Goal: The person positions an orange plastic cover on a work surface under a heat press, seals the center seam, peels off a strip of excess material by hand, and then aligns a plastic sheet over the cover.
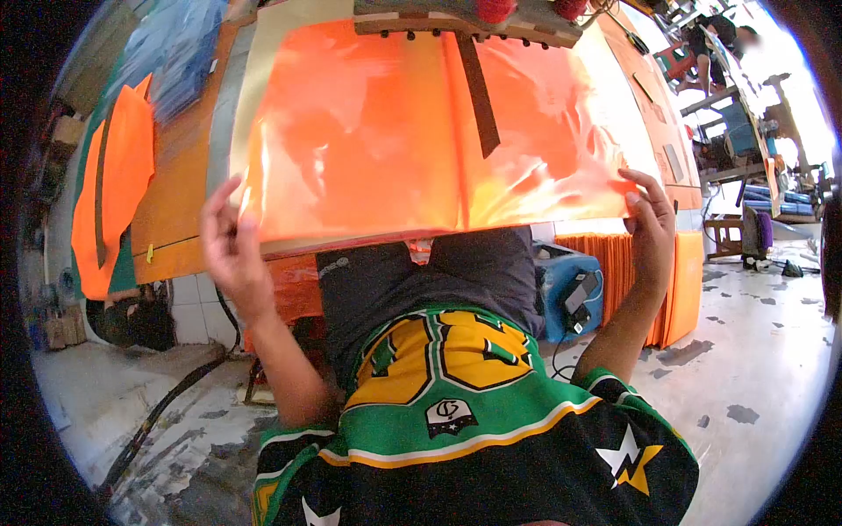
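Observation:
A glossy orange sheet (351, 149) is spread across the work surface in front of me, with a crease or fold line down its middle. My left hand (232, 250) is at the sheet's lower left corner, fingers apart and slightly curled, the thumb by the edge. At the lower right corner, my right hand (649, 219) pinches the sheet's edge between thumb and fingers. A dark strip (478, 96) runs down over the sheet from under a bar (403, 26) with several dark knobs.
Another orange piece with a dark strip (110, 184) lies at the left, near blue plastic-like material (175, 53). Below the table on the right are a blue container (570, 298) and stacked orange pieces (675, 298). A person (715, 53) is in the background.

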Action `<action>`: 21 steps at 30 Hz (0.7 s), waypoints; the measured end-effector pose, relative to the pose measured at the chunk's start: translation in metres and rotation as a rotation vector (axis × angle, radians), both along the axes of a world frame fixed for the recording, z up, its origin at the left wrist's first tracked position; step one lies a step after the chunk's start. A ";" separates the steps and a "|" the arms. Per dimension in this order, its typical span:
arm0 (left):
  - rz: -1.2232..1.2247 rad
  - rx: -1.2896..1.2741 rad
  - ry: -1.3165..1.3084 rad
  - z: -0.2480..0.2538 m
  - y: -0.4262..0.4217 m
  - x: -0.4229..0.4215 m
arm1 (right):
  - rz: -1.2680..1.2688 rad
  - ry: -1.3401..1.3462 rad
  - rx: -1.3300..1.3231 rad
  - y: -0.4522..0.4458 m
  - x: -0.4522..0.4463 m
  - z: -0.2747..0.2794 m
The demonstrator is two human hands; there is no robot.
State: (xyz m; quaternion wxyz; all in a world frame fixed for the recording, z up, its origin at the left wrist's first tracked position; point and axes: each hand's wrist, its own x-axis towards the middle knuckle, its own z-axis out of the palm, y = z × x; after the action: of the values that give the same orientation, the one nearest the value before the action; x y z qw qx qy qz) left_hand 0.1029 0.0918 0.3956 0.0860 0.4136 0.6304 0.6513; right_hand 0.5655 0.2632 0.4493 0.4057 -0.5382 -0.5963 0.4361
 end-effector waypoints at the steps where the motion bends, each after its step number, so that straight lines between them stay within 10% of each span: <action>1: 0.014 0.043 -0.021 -0.002 -0.012 -0.001 | -0.009 -0.003 -0.005 -0.005 0.006 0.002; 7: -0.001 0.150 -0.102 -0.030 -0.098 -0.023 | 0.498 -0.157 -0.268 -0.012 0.027 0.006; 21: -0.030 0.198 -0.154 -0.006 -0.101 -0.033 | 0.323 -0.476 -0.346 -0.017 0.006 0.034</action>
State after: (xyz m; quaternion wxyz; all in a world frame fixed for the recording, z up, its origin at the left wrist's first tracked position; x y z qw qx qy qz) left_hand 0.0694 -0.0094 0.3898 0.1027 0.3781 0.5484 0.7388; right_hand 0.5719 0.2466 0.4830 0.0834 -0.5843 -0.6691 0.4516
